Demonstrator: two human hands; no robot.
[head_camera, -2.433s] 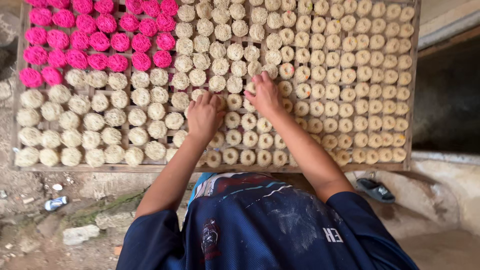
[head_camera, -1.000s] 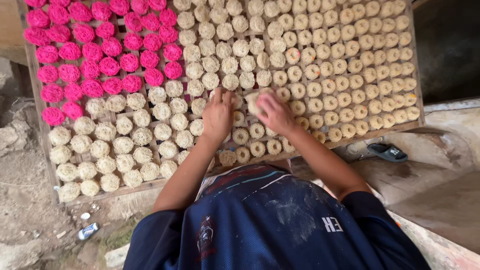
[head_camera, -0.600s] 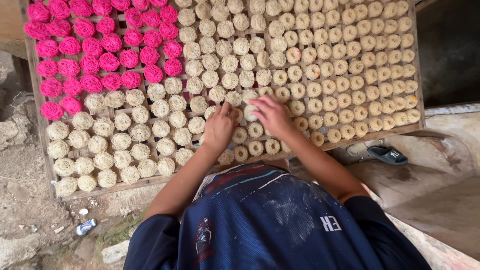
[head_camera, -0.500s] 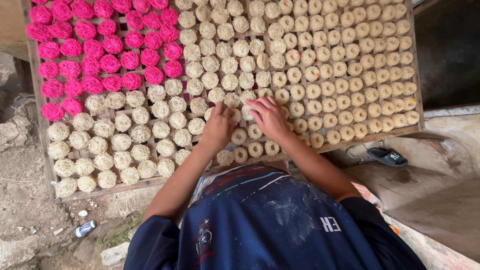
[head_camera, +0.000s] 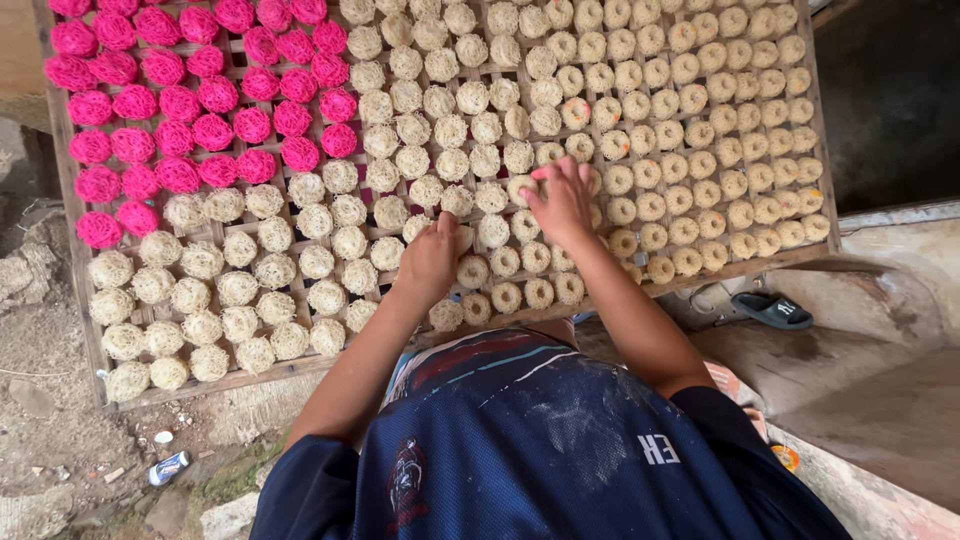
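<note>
A wooden slatted rack (head_camera: 70, 250) carries rows of round dried noodle nests. Pink nests (head_camera: 195, 130) fill its far left corner, while pale cream nests (head_camera: 440, 130) and yellower ring-shaped nests (head_camera: 720, 130) cover the other parts. My left hand (head_camera: 430, 262) rests knuckles-up on pale nests near the rack's near edge, with its fingers curled down and hidden. My right hand (head_camera: 560, 200) lies farther in, fingers spread and fingertips touching nests in the middle rows. My dark blue shirt (head_camera: 540, 450) fills the bottom of the view.
A black sandal (head_camera: 775, 310) lies on a concrete ledge to the right of the rack. On the dirt at the lower left are a crushed can (head_camera: 168, 467), stones and scraps. A dark opening lies at the upper right.
My right hand has moved from the near rows farther into the rack, fingers spreading. My left hand has slid a little toward the near edge. The view has shifted slightly.
</note>
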